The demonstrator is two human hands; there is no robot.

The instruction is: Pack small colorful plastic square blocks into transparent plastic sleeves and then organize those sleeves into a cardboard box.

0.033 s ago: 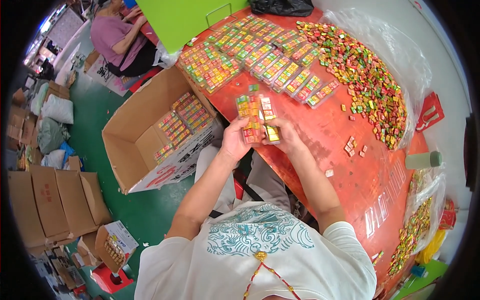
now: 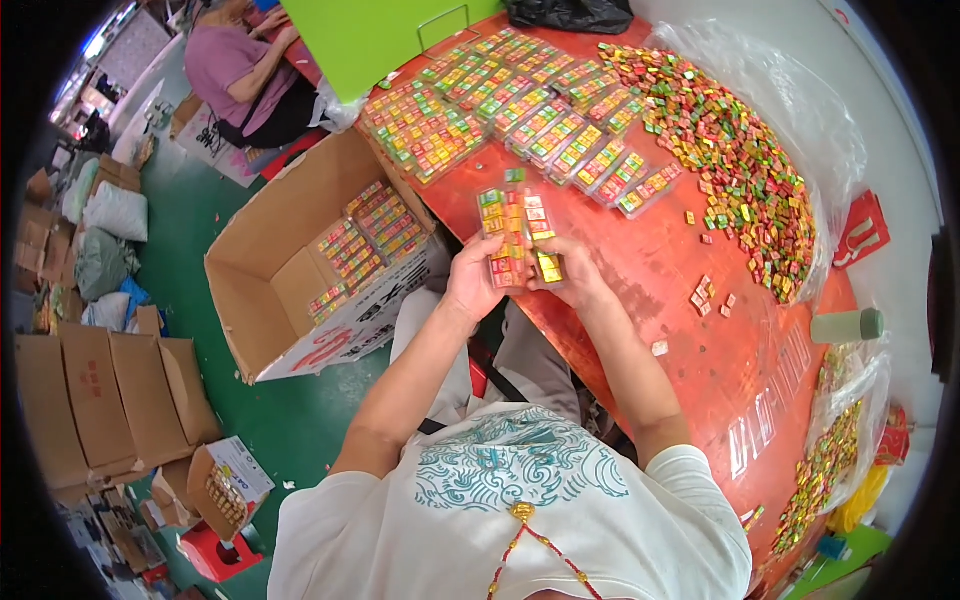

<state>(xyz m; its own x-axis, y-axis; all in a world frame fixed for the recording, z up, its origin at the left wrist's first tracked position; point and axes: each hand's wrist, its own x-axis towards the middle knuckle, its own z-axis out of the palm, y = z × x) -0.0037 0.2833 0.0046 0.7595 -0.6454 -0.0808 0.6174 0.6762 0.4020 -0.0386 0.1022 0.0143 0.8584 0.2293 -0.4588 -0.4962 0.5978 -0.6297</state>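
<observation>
Above the table's near edge, my left hand (image 2: 474, 278) is closed round a clear plastic pack (image 2: 500, 238) filled with rows of small red, green and yellow wrapped pieces. My right hand (image 2: 568, 272) grips a narrower clear pack (image 2: 541, 238) of similar pieces, white-and-red at its top and yellow lower down. The two packs are side by side, overlapping or touching at their inner edges. My fingers behind them are hidden. Many filled packs (image 2: 545, 125) lie in overlapping rows farther back on the red table (image 2: 640, 270).
Left of my knees stands an open cardboard box (image 2: 275, 235) with filled packs inside. A heap of loose pieces (image 2: 740, 170) lies at the right on plastic sheeting (image 2: 800, 90). Empty clear trays (image 2: 750, 445) and a green bottle (image 2: 846, 325) are nearer. Another person (image 2: 235, 65) sits far left.
</observation>
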